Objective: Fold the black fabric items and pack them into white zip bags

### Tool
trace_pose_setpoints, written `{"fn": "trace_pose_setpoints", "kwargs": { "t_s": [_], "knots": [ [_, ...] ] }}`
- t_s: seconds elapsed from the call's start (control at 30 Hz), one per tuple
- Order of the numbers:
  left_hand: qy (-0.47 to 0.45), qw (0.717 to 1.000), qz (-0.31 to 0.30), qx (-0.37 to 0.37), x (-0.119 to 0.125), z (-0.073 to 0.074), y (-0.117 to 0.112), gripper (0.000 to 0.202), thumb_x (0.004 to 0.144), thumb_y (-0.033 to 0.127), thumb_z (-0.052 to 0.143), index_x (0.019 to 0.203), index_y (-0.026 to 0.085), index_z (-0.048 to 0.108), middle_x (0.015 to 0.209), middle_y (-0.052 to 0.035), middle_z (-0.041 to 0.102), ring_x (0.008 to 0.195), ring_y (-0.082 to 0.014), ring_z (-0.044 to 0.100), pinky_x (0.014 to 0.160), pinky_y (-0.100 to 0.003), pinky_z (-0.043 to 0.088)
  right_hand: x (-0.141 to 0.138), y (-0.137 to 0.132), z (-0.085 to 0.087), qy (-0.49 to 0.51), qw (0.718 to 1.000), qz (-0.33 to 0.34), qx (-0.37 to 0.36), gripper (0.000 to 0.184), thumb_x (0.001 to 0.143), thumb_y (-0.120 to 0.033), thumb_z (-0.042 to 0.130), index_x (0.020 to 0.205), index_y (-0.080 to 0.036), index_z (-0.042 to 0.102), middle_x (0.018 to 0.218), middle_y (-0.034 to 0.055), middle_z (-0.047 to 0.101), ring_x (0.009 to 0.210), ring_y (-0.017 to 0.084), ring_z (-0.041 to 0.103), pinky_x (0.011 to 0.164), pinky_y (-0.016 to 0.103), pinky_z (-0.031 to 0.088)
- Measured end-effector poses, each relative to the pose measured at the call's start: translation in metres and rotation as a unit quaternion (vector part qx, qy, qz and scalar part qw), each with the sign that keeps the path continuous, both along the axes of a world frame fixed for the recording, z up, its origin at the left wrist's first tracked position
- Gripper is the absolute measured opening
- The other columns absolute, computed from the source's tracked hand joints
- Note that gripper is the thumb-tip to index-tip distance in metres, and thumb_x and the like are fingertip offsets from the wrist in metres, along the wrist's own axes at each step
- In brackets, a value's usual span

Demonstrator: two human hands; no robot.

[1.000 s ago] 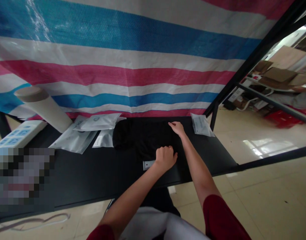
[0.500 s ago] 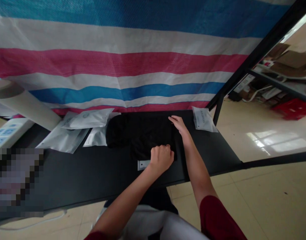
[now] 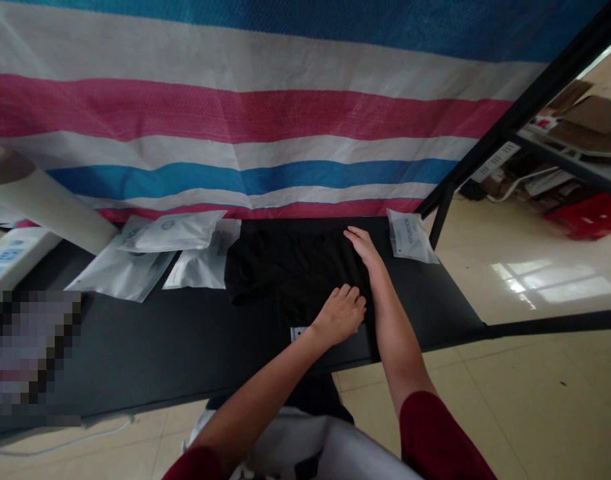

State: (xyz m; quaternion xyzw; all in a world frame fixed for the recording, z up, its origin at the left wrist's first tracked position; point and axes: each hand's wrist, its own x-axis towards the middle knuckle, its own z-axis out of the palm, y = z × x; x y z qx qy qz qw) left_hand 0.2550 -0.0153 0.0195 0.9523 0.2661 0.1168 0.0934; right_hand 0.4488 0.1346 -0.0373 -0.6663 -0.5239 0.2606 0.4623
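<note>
A black garment (image 3: 285,267), dark and softly wrinkled, lies folded on the black table; its exact kind is hard to make out. My left hand (image 3: 340,312) is closed on its near right part, fingers curled down into the cloth. At the far right edge of the garment rests my right hand (image 3: 364,247), fingers stretched out and pointing left, touching the fabric. The end of a pale plastic bag (image 3: 296,333) with a small dark dot peeks out from beneath the garment beside my left wrist.
Several frosted plastic bags (image 3: 175,233) lie at the left back, next to a leaning pale roll (image 3: 60,200) and a white box (image 3: 15,257). Another frosted bag (image 3: 410,237) is at the back right. A striped tarp (image 3: 265,120) hangs behind the table (image 3: 185,347).
The black garment has shifted to the right, together with my left hand. My right hand stays near the garment's far right edge, moved only slightly. The camera view has tilted a little.
</note>
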Motion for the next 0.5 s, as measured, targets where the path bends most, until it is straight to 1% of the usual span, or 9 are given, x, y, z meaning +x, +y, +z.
{"fn": "trace_pose_setpoints", "kwargs": {
  "t_s": [0.1,0.2,0.27,0.33,0.37,0.43,0.5],
  "knots": [
    [0.000,1.000,0.003,-0.009,0.002,-0.012,0.001,0.021,0.100,0.027,0.041,0.100,0.016,0.058,0.107,-0.0101,0.057,0.103,-0.0244,0.051,0.083,-0.038,0.044,-0.001,0.000,0.001,0.051,0.999,-0.020,-0.003,0.042,0.082,-0.042,0.064,0.113,-0.014,0.070,0.114,0.0106,0.072,0.111,0.027,0.064,0.098,0.042,0.048],
    [-0.014,1.000,0.005,-0.017,0.001,-0.016,0.002,0.023,0.101,0.029,0.039,0.101,0.016,0.057,0.108,-0.0085,0.057,0.103,-0.0236,0.050,0.082,-0.037,0.043,0.006,-0.003,0.002,0.039,0.998,-0.045,0.018,0.041,0.084,-0.041,0.060,0.113,-0.013,0.069,0.115,0.0108,0.071,0.109,0.025,0.065,0.096,0.040,0.049],
    [-0.023,1.000,0.002,-0.021,0.000,-0.016,0.003,0.023,0.101,0.029,0.039,0.100,0.016,0.058,0.108,-0.0074,0.059,0.103,-0.0232,0.050,0.083,-0.037,0.044,0.013,-0.007,0.004,-0.021,0.998,-0.053,0.018,0.039,0.086,-0.038,0.058,0.113,-0.012,0.069,0.111,0.0119,0.073,0.104,0.025,0.067,0.092,0.038,0.050],
    [-0.030,0.999,-0.009,-0.030,0.000,-0.015,0.003,0.021,0.100,0.030,0.043,0.100,0.016,0.058,0.109,-0.0069,0.060,0.105,-0.0227,0.051,0.085,-0.036,0.044,0.018,-0.012,0.006,-0.120,0.991,-0.056,-0.001,0.038,0.086,-0.036,0.058,0.113,-0.013,0.069,0.099,0.0119,0.075,0.094,0.025,0.069,0.087,0.037,0.051],
    [-0.033,0.999,-0.018,-0.035,-0.001,-0.015,0.003,0.020,0.099,0.032,0.046,0.101,0.017,0.059,0.112,-0.0070,0.061,0.108,-0.0225,0.051,0.087,-0.036,0.044,0.019,-0.015,0.007,-0.172,0.983,-0.059,-0.012,0.037,0.086,-0.037,0.058,0.113,-0.014,0.069,0.091,0.0108,0.076,0.088,0.026,0.070,0.084,0.037,0.050],
    [-0.040,0.998,-0.032,-0.041,-0.002,-0.016,0.001,0.024,0.096,0.037,0.051,0.109,0.017,0.059,0.122,-0.0077,0.059,0.120,-0.0234,0.047,0.096,-0.038,0.042,0.017,-0.019,0.009,-0.258,0.963,-0.067,-0.027,0.036,0.086,-0.039,0.060,0.112,-0.017,0.070,0.080,0.0082,0.074,0.082,0.026,0.069,0.080,0.036,0.049],
    [-0.044,0.998,-0.035,-0.040,-0.004,-0.017,0.000,0.034,0.095,0.041,0.052,0.120,0.019,0.058,0.134,-0.0077,0.055,0.133,-0.0261,0.039,0.106,-0.043,0.035,0.011,-0.022,0.011,-0.301,0.950,-0.078,-0.029,0.033,0.086,-0.043,0.062,0.108,-0.020,0.070,0.079,0.0068,0.074,0.081,0.025,0.069,0.076,0.034,0.048]
  ]
}}
